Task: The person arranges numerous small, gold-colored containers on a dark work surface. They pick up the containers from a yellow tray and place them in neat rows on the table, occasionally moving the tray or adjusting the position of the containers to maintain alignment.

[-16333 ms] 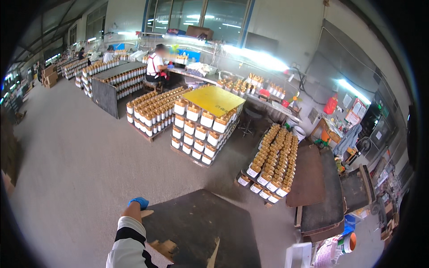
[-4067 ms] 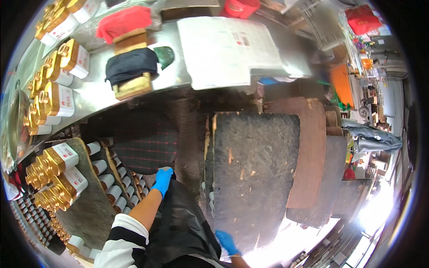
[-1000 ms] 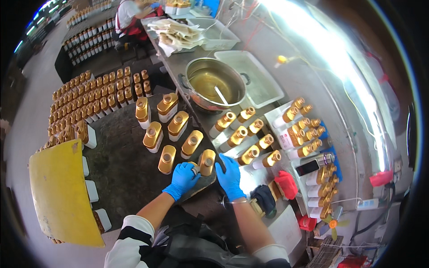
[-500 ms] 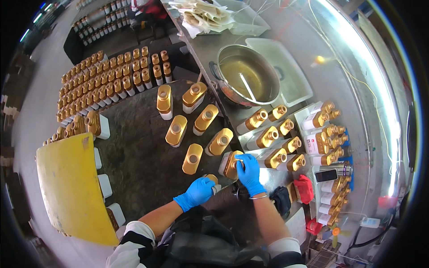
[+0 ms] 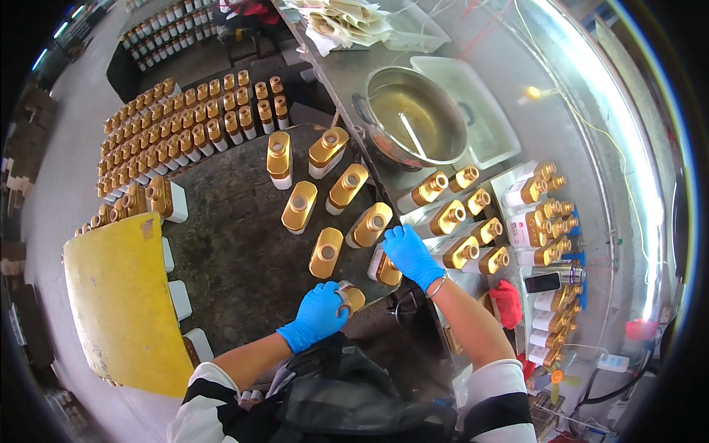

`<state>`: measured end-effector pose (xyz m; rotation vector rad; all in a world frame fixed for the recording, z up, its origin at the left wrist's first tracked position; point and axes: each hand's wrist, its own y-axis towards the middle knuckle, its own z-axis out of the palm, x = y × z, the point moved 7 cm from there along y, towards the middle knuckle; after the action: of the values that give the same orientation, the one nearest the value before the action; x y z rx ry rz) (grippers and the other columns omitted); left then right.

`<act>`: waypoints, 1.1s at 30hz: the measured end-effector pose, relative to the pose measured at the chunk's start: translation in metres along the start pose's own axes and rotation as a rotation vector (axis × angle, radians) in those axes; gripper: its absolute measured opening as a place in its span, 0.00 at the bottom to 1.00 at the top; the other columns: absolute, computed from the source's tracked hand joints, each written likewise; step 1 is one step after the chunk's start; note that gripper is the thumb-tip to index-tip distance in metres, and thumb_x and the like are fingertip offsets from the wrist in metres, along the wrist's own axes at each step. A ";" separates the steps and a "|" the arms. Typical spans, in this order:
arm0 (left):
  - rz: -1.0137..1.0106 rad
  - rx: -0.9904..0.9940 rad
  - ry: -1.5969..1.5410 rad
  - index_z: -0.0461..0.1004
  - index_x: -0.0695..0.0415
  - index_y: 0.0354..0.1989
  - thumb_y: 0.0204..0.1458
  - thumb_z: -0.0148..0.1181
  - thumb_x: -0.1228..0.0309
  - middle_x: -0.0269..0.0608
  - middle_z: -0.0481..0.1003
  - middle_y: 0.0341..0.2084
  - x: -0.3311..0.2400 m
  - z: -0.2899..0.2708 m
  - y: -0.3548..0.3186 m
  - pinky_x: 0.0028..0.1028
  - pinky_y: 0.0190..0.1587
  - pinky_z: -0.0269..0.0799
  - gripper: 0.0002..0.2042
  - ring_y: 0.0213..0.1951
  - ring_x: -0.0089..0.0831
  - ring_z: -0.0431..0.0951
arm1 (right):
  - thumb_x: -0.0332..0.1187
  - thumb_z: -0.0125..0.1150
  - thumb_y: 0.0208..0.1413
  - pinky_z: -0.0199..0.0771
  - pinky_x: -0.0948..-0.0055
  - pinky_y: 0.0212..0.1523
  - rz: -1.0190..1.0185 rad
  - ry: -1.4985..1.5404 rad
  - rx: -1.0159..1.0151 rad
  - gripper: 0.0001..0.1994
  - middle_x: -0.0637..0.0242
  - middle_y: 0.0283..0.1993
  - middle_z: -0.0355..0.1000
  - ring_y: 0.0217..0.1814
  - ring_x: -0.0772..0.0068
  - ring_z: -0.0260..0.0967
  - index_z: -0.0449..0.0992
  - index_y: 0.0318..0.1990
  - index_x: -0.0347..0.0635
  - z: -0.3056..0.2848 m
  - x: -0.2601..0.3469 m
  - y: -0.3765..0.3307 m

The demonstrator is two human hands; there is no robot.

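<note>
My left hand (image 5: 319, 314), in a blue glove, is closed around a gold bottle (image 5: 354, 297) at the near edge of the dark table. The bottle is tilted, and my fingers cover much of it. My right hand (image 5: 410, 255), gloved in blue too, hovers at the table's right corner with its fingers curled. What they hold, if anything, is hidden. Partly under this hand stands a gold-and-white bottle (image 5: 385, 269). Several more open-necked gold bottles stand just beyond, the nearest a gold bottle (image 5: 325, 252) between my hands and another gold bottle (image 5: 369, 225) farther off.
A large metal pot (image 5: 380, 136) holding yellowish liquid and a white stick stands on the right bench, beside a translucent tray (image 5: 491, 140). Bottles on their sides (image 5: 461, 252) lie right of my hand. A curved yellow panel (image 5: 122, 303) is at left; rows of bottles (image 5: 173, 144) stand behind.
My right hand has shifted up and right, off the neck of the bottle at the corner. My left hand has turned, and more of its bottle shows. The view has shifted slightly.
</note>
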<state>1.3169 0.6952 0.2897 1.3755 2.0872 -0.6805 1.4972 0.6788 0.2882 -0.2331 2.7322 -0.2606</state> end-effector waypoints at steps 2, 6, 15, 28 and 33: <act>-0.068 0.060 0.263 0.76 0.58 0.37 0.45 0.58 0.70 0.47 0.70 0.40 -0.016 -0.002 0.015 0.35 0.37 0.70 0.10 0.37 0.42 0.72 | 0.32 0.58 0.41 0.62 0.67 0.40 -0.004 0.014 -0.121 0.02 0.65 0.42 0.67 0.40 0.68 0.64 0.74 0.25 0.49 -0.011 -0.006 -0.008; -0.045 -0.118 0.593 0.77 0.56 0.36 0.45 0.58 0.72 0.46 0.65 0.46 -0.026 0.002 0.027 0.31 0.33 0.68 0.09 0.37 0.35 0.72 | 0.31 0.61 0.38 0.64 0.67 0.42 0.016 0.208 -0.179 0.07 0.63 0.51 0.62 0.41 0.66 0.63 0.73 0.28 0.47 -0.022 -0.016 -0.007; -0.180 0.058 0.446 0.76 0.58 0.31 0.35 0.66 0.70 0.47 0.67 0.41 -0.011 0.010 0.033 0.31 0.31 0.71 0.12 0.36 0.37 0.73 | 0.27 0.64 0.35 0.67 0.66 0.39 -0.064 0.353 0.049 0.13 0.63 0.53 0.60 0.40 0.63 0.65 0.73 0.33 0.45 0.000 -0.017 0.005; -0.306 0.014 0.437 0.71 0.62 0.44 0.38 0.66 0.69 0.52 0.61 0.52 0.005 -0.005 0.039 0.35 0.37 0.75 0.22 0.40 0.45 0.74 | 0.26 0.64 0.32 0.69 0.63 0.43 -0.001 0.541 0.073 0.14 0.61 0.51 0.62 0.39 0.59 0.67 0.74 0.32 0.42 0.009 -0.019 0.002; -0.308 0.186 0.390 0.73 0.57 0.39 0.33 0.68 0.67 0.52 0.62 0.49 0.018 -0.002 0.049 0.36 0.37 0.77 0.21 0.39 0.44 0.75 | 0.25 0.63 0.32 0.69 0.61 0.42 -0.011 0.574 0.030 0.15 0.59 0.49 0.63 0.39 0.57 0.68 0.75 0.35 0.42 -0.002 -0.020 0.007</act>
<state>1.3566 0.7258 0.2735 1.3854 2.6399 -0.7965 1.5139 0.6898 0.2953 -0.1861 3.2900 -0.4276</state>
